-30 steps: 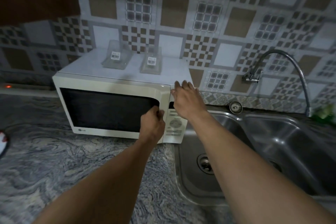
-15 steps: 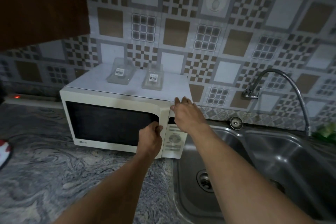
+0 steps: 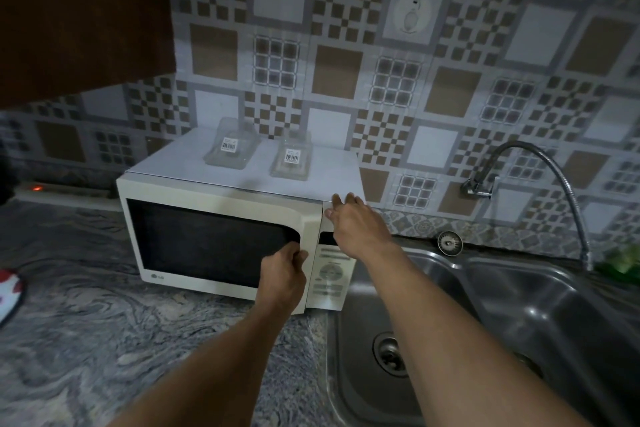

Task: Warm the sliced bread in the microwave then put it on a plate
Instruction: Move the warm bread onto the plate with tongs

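A cream microwave [image 3: 194, 191] stands on the marbled counter, its dark door closed. My left hand [image 3: 282, 276] grips the door handle at the door's right edge, fingers hooked into the recess. My right hand [image 3: 353, 224] rests with straight fingers on the top right corner of the microwave, above the control panel [image 3: 329, 282]. No bread is in view. At the far left edge lies part of a white and red plate [image 3: 8, 291].
Two clear plastic containers [image 3: 230, 147] [image 3: 291, 159] with barcode labels sit on the microwave's top. A steel double sink [image 3: 502, 340] with a curved tap [image 3: 540, 180] lies to the right. A dark cabinet [image 3: 79, 17] hangs at upper left. A power strip [image 3: 52, 189] runs along the left wall.
The view has tilted upward, so the microwave and sink sit lower in the frame. Both hands keep their places on the handle and the top corner; the door stays closed.
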